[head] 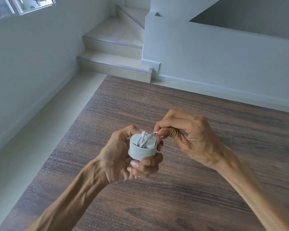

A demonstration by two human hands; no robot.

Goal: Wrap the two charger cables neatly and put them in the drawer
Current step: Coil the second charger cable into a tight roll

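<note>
A white charger (143,147) with its white cable wound in tight coils around the body is held above the wooden table. My left hand (123,157) grips it from the left and below, fingers curled round the coils. A few cable strands cross the charger's top face. My right hand (183,135) pinches the cable's plug end (154,134) just right of the charger's top. No second cable and no drawer are in view.
The dark wood-grain table (173,197) fills the lower part of the view, its far edge near the wall. Beyond it rise tiled stairs (113,55), with a white half wall (207,55) on the right. A pale floor strip runs along the table's left side.
</note>
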